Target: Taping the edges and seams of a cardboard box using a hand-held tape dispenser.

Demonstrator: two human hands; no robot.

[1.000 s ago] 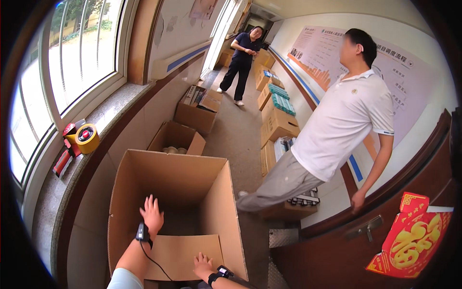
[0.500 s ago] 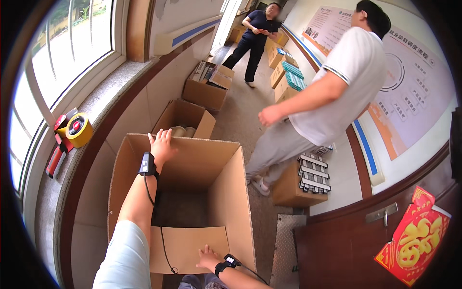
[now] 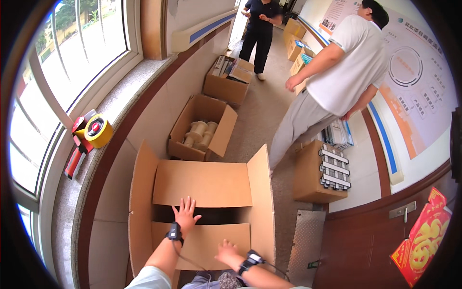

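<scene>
A narrow tiled-wall corridor point(image 3: 255, 111) has a grey speckled stone windowsill point(image 3: 72, 212) at left. Before the person stands a large brown cardboard box point(image 3: 262, 207), its far flap point(image 3: 202, 180) and near flap point(image 3: 214, 236) angled inward. The left hand point(image 3: 186, 216), fingers spread and empty, is over the gap between; the right hand point(image 3: 228, 252), open and empty, is at the near flap.

My carton point(image 3: 202, 183) is plain tan, my wrist straps point(image 3: 174, 233) black, my sleeve point(image 3: 152, 279) pale blue. I see a speckled grey windowsill point(image 3: 72, 212), a red-centred yellow tape roll point(image 3: 103, 138), a reddish-brown door point(image 3: 356, 245) and a red-and-gold paper decoration point(image 3: 422, 243).
</scene>
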